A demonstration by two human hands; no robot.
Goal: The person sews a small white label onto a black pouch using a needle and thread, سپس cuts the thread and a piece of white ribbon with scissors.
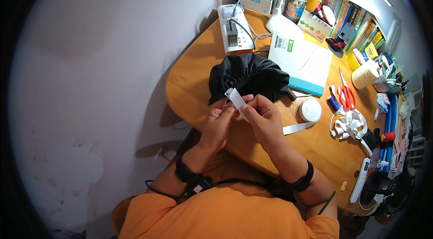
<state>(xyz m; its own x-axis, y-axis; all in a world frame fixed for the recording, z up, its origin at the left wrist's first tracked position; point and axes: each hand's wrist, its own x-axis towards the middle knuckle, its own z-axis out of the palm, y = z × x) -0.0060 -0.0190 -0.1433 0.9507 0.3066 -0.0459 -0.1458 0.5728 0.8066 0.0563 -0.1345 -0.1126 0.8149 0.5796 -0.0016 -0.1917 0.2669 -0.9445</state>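
My left hand (218, 125) and my right hand (265, 117) meet over the near edge of the desk. Between them they pinch a white elastic band (239, 103), whose folded upper end shows a dark pattern. Right behind the fingers lies a gathered black fabric piece (250, 73), like a cap or cover. A roll of white elastic (310, 110) sits to the right, its loose strip running left behind my right forearm. Farther right are a blue thread spool (333, 103) and red-handled scissors (347, 97). The fingertips partly hide one another.
On the wooden desk (189, 80) stand a power strip (236, 29), a white desk lamp (284, 22) and a white flat package (297, 63). A pump bottle (365, 74) and tangled white straps (350, 125) lie right. The wall borders the desk's left side.
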